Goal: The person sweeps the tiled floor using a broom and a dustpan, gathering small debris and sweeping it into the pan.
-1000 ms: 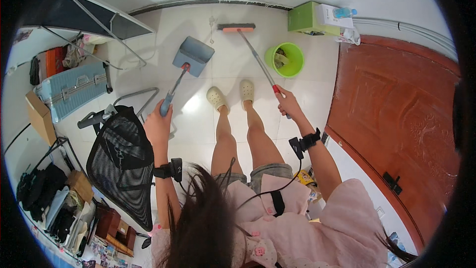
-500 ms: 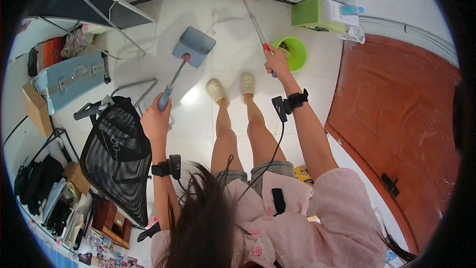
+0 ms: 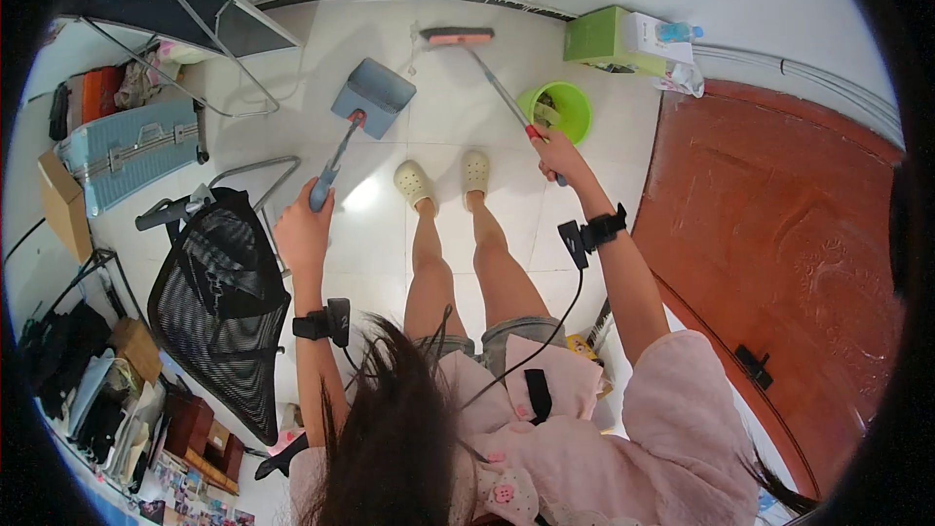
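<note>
My left hand is wrapped round the handle of a grey-blue dustpan, which rests on the pale tiled floor ahead of me. In my right hand I grip the handle of a broom with an orange and dark head. The broom head lies on the floor, beyond the dustpan and to its right, apart from it. A few small bits of debris show on the tiles between the two. Just past my right hand stands a bright green bin with some waste in it.
A black mesh chair stands by my left arm. Farther left are a light-blue suitcase and a cardboard box. A green box stands against the far wall, near a reddish-brown door on the right.
The broom head has come away from the wall base toward me and slightly left. My right hand has drawn nearer to me. The dustpan stays almost in place.
</note>
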`<state>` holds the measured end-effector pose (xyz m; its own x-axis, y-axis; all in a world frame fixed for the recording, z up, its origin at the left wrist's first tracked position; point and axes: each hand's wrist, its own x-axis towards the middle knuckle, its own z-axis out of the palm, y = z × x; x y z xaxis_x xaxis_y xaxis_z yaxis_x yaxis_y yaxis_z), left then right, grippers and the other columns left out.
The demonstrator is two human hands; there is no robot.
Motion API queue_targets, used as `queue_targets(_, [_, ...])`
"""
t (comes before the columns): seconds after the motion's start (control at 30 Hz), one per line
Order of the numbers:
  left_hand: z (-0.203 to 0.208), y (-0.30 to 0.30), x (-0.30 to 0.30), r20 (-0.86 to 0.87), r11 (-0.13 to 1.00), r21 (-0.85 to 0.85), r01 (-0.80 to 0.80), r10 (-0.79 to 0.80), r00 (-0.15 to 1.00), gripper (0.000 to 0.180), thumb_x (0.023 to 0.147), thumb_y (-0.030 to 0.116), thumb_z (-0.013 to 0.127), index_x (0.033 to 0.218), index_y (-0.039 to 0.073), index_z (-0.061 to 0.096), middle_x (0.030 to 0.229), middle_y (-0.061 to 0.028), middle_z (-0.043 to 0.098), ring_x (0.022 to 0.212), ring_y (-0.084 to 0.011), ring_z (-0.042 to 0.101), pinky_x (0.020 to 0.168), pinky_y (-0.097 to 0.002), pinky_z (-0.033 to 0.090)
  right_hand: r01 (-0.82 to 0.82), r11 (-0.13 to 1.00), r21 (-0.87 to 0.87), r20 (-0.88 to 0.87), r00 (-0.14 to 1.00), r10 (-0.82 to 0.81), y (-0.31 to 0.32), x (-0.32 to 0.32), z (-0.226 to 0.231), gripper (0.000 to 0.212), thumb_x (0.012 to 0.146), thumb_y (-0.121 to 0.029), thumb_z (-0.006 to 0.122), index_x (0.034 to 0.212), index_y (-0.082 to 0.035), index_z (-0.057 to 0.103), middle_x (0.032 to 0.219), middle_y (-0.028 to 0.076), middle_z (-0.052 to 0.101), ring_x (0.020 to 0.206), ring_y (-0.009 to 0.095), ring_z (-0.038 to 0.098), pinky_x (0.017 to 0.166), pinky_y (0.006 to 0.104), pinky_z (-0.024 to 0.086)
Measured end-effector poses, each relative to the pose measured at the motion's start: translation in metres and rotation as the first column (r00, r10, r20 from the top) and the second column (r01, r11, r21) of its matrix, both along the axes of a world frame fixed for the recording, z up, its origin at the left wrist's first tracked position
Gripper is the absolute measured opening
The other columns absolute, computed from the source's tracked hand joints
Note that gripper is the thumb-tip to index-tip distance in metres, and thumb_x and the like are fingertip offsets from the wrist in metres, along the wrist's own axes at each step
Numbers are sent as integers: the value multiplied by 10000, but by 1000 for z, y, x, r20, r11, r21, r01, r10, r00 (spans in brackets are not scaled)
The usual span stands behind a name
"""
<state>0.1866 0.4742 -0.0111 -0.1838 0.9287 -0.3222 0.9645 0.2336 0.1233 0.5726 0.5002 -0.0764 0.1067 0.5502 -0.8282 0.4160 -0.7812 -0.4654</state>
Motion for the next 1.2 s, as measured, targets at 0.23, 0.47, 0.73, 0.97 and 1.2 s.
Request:
queue_targets(0.23, [1,-2,-2,43,1000,9,-26,26,999,323,757,386,579,1014,190,600,672,-149,603,620,-334,590,548,-401,474,-84,996,5,71,994,83,-3,9,47,450,862,-220,449,1283,-85,365,468,37,410,357,124,403,340,276,350])
queue_targets(0.47, [6,1,5,41,997,-55,-51,53,998,345,754,394,583,1027,185,603,705,-161,606,675,-324,598,570,-406,476,-292,949,123,39,957,289,69,9,3,386,864,-231,454,1227,-101,445,491,54,445,371,139,429,358,289,371])
queue_targets(0.73, [5,-4,2,64,994,-55,-89,93,994,338,754,392,579,1015,178,601,692,-150,608,660,-330,595,585,-408,472,-583,792,182,291,801,523,64,-22,-41,267,858,-199,399,1055,-69,526,605,140,566,459,245,547,427,347,446])
queue_targets(0.97, [6,3,4,99,997,-72,-42,49,994,370,748,405,586,1028,164,601,736,-157,609,705,-331,593,611,-399,474,-492,870,18,259,843,471,13,40,3,272,858,-186,395,1072,-63,511,621,153,562,429,257,520,378,358,417])
queue_targets(1.2, [21,19,-3,180,993,-115,-18,38,983,411,738,416,598,1042,139,600,732,-168,603,715,-330,591,615,-394,465,-398,917,-33,234,889,394,-9,66,51,303,869,-197,397,1137,-89,486,548,99,491,363,184,447,339,320,373])
